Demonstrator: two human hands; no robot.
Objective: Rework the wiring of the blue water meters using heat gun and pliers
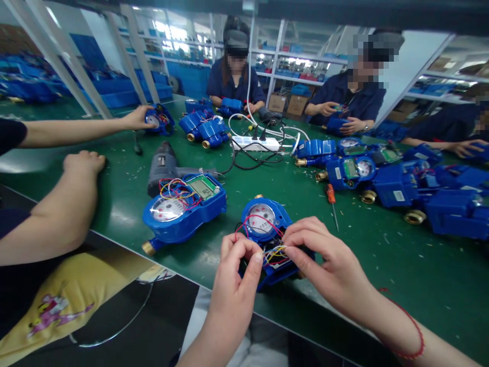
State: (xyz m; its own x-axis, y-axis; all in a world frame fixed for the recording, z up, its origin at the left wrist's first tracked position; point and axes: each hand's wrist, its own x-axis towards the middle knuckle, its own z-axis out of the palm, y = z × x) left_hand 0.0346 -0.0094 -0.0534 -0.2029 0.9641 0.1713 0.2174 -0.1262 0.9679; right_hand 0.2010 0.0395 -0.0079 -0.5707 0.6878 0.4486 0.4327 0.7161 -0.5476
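Observation:
A blue water meter (283, 218) with a round dial lies on the green table in front of me, its electronics box uncovered. Thin coloured wires (275, 255) run between my fingers over the opened box. My left hand (240, 265) pinches the wire ends at the near left side of the box. On the other side, my right hand (317, 250) pinches the same bundle between thumb and forefinger. Left of them sits a second blue water meter (179, 224), with a small display board (204, 187) and loose wires on top.
A heat gun (162, 165) lies behind the second meter. An orange screwdriver (331, 194) rests to the right, near several blue meters (397, 183). A white power strip (255, 143) with cables is farther back. A co-worker's arm (84, 125) reaches in from the left; others sit opposite.

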